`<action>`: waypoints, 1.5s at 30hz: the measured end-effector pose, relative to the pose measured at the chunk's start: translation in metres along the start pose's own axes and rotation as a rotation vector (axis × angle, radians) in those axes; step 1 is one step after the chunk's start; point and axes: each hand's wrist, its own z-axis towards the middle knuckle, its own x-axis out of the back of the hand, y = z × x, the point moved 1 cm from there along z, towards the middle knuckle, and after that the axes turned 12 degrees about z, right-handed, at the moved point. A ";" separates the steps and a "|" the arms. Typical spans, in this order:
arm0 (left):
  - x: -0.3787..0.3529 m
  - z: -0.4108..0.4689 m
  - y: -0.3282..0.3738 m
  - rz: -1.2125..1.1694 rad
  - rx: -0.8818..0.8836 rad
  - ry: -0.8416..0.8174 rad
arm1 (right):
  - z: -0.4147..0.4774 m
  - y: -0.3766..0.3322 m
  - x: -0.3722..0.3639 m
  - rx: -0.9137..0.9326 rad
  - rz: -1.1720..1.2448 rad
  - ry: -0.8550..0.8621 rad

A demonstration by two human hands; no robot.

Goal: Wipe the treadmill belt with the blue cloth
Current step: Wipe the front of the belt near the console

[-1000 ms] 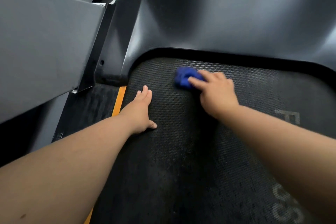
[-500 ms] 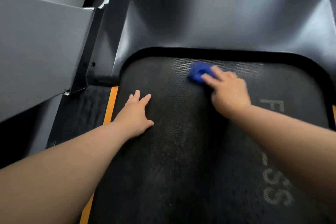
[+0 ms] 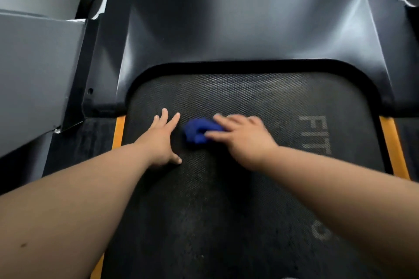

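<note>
The black textured treadmill belt (image 3: 204, 210) fills the lower middle of the head view. A crumpled blue cloth (image 3: 197, 131) lies on it near the front end. My right hand (image 3: 242, 138) holds the cloth against the belt, with the cloth bunched between thumb and fingers; the hand is motion-blurred. My left hand (image 3: 162, 140) rests flat on the belt just left of the cloth, fingers spread and straight, holding nothing.
The dark grey motor cover (image 3: 238, 25) rises right behind the belt's front end. Orange strips (image 3: 119, 131) edge the belt on both sides, with dark side rails (image 3: 90, 140) beyond. A grey panel (image 3: 38, 70) stands at the left. Pale lettering (image 3: 315, 133) marks the belt's right part.
My right hand has dragged the blue cloth back from the belt's front edge and leftward, close to my left hand. The left hand has stayed flat on the belt.
</note>
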 end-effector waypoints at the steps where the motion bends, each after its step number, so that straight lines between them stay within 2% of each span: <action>1: 0.000 0.000 -0.001 0.003 -0.007 0.005 | 0.001 0.019 0.011 -0.174 -0.019 0.072; 3: -0.001 -0.002 0.000 0.012 -0.005 0.003 | -0.001 0.054 0.036 -0.586 0.076 0.124; 4: -0.001 -0.002 0.000 0.011 -0.003 0.004 | -0.002 0.063 0.045 -0.709 0.125 0.118; 5: -0.001 -0.001 0.001 0.007 0.000 0.008 | -0.001 0.064 0.051 -0.756 0.134 0.106; 7: -0.003 0.001 0.000 -0.010 0.005 0.016 | 0.002 0.045 0.048 -0.664 0.096 0.091; 9: -0.006 -0.001 -0.002 -0.049 0.009 0.047 | 0.004 0.009 0.030 -0.396 0.041 0.091; 12: -0.009 -0.006 -0.006 -0.111 0.015 0.131 | 0.008 -0.044 0.008 0.008 0.089 -0.128; 14: -0.013 -0.010 -0.007 -0.172 0.010 0.171 | 0.011 -0.054 0.006 0.105 0.070 -0.245; 16: -0.016 -0.019 0.003 -0.184 0.000 0.177 | 0.008 -0.042 0.015 0.076 0.172 -0.164; 18: -0.024 -0.031 0.024 -0.041 -0.057 0.249 | -0.003 -0.021 0.027 0.006 0.274 0.027; 20: -0.034 -0.039 0.053 0.120 -0.156 0.365 | -0.018 0.005 0.034 -0.160 0.257 0.169; 23: -0.052 -0.033 0.086 0.279 -0.295 0.458 | -0.046 0.043 0.027 -0.476 0.189 0.157; 25: -0.049 -0.013 0.087 0.389 -0.340 0.490 | -0.064 0.061 0.019 -0.571 0.177 0.071; 27: -0.034 0.014 0.070 0.397 -0.221 0.487 | -0.078 0.070 0.014 -0.548 0.163 -0.009; 30: 0.008 0.047 0.039 -0.061 0.288 0.507 | -0.086 0.067 0.011 -0.515 0.192 -0.090; 31: 0.019 0.052 0.035 -0.214 0.407 0.470 | -0.086 0.066 0.010 -0.518 0.211 -0.103; 32: 0.022 0.054 0.038 -0.282 0.452 0.456 | -0.086 0.065 0.009 -0.521 0.230 -0.108; 33: 0.022 0.052 0.046 -0.267 0.419 0.482 | -0.086 0.064 0.010 -0.522 0.250 -0.107; 35: 0.002 0.037 0.074 -0.138 0.190 0.583 | -0.087 0.066 0.013 -0.513 0.289 -0.104; 39: -0.071 -0.014 0.120 0.251 -0.633 0.642 | -0.100 0.079 0.019 -0.546 0.272 -0.059; 40: -0.071 -0.011 0.113 0.338 -0.769 0.646 | -0.104 0.083 0.021 -0.561 0.271 -0.049; 41: -0.064 -0.002 0.104 0.405 -0.800 0.702 | -0.107 0.086 0.022 -0.570 0.271 -0.046; 42: -0.053 0.009 0.095 0.438 -0.717 0.765 | -0.109 0.088 0.022 -0.577 0.277 -0.044; 43: -0.040 0.019 0.086 0.414 -0.543 0.797 | -0.111 0.090 0.023 -0.589 0.287 -0.040; 45: -0.015 0.034 0.075 0.206 -0.103 0.670 | -0.115 0.091 0.022 -0.621 0.315 -0.032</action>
